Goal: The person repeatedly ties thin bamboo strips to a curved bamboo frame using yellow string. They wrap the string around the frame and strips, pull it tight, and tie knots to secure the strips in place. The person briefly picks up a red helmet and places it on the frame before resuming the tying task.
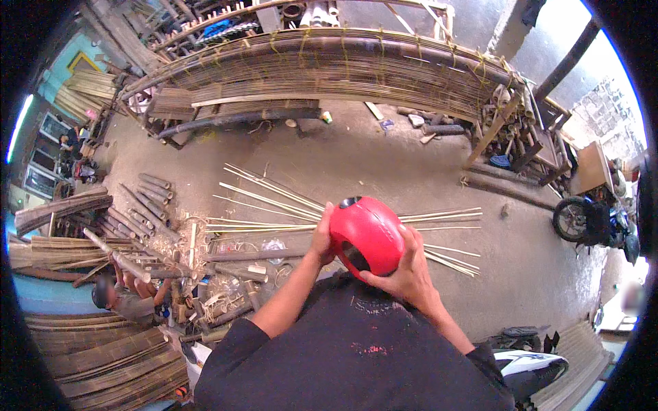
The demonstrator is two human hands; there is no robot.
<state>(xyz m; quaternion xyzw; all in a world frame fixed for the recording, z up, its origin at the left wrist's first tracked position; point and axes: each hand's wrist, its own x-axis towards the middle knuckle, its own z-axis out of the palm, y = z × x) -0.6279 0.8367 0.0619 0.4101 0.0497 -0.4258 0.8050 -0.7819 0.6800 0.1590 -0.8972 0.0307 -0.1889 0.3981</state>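
Between my hands, in front of my dark shirt, is a glossy red rounded object (370, 229) with black patches. Its exact kind I cannot make out. My left hand (323, 236) presses on its left side, fingers partly hidden by it. On the other side, my right hand (411, 270) wraps round the right and lower edge, its thumb along the bottom. Below the object, thin pale bamboo strips (267, 192) lie fanned out on the floor, and more strips (445, 218) reach out to the right.
A long rack of bamboo slats (329, 72) spans the far side. Cut bamboo poles (147, 205) and shavings lie at left, where another person (130, 301) sits handling a pole. Motorbikes stand at right (582, 222) and lower right (524, 366). Stacked bamboo panels (103, 356) fill the lower left.
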